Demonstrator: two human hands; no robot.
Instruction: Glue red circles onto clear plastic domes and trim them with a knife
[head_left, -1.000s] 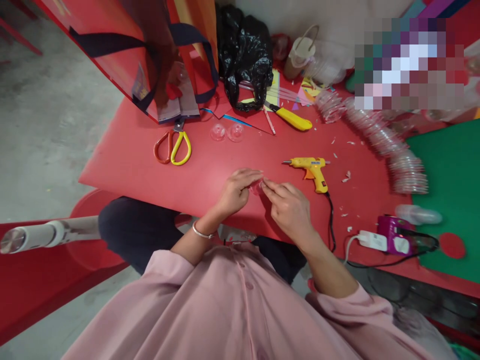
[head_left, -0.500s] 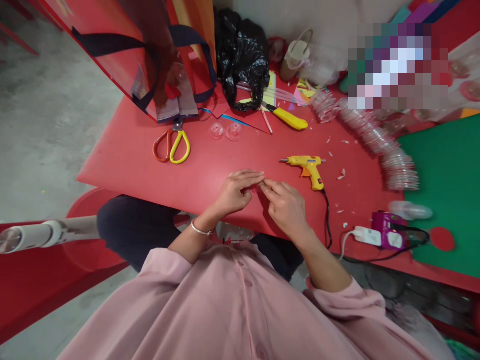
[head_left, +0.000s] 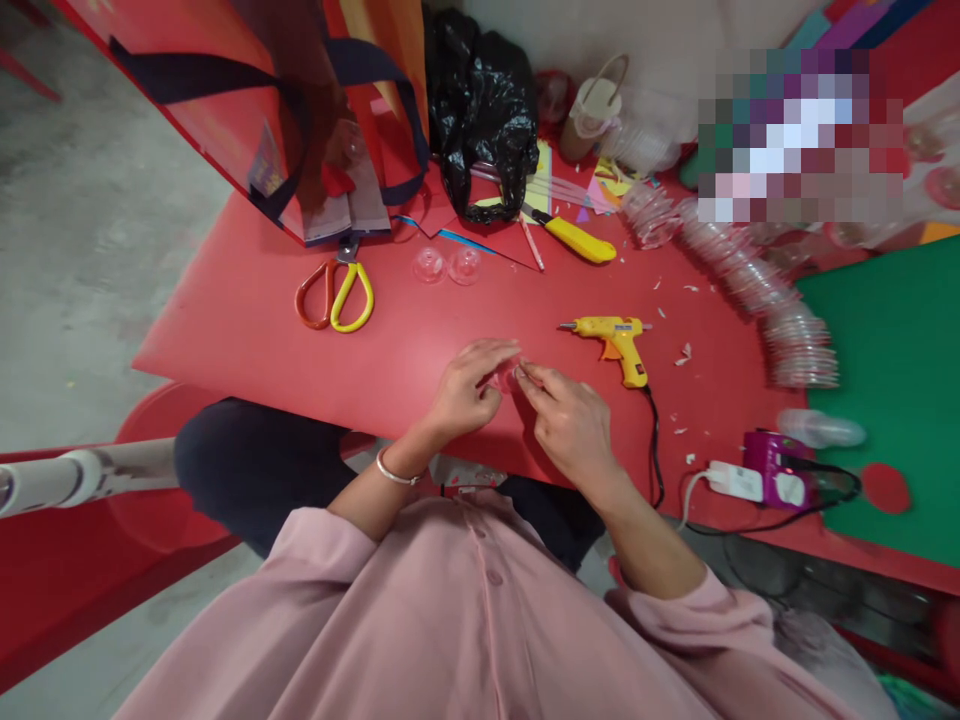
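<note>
Between my hands, above the front of the red table, is a small clear plastic piece [head_left: 504,377], partly covered by fingers. My left hand [head_left: 466,390] curves around its left side, thumb below and fingers over it. The fingers of my right hand [head_left: 566,410] are pinched at its right edge. Beyond my hands, two clear domed plastic pieces [head_left: 447,266] lie side by side. To the right rests a yellow glue gun [head_left: 613,340] with its nozzle pointing left. Scissors [head_left: 334,297] with one red and one yellow handle lie to the left.
A yellow-handled cutter [head_left: 579,240] lies near a black plastic bag [head_left: 484,110]. Clear nested plastic cups [head_left: 750,275] curve along the right. A purple power adapter [head_left: 776,468] with cords sits at the right front. A large red bag [head_left: 225,70] stands back left; white scraps are scattered about.
My fingers have parted slightly, and the clear plastic piece between them now shows. My right fingertips have drawn a little lower. The view has shifted slightly.
</note>
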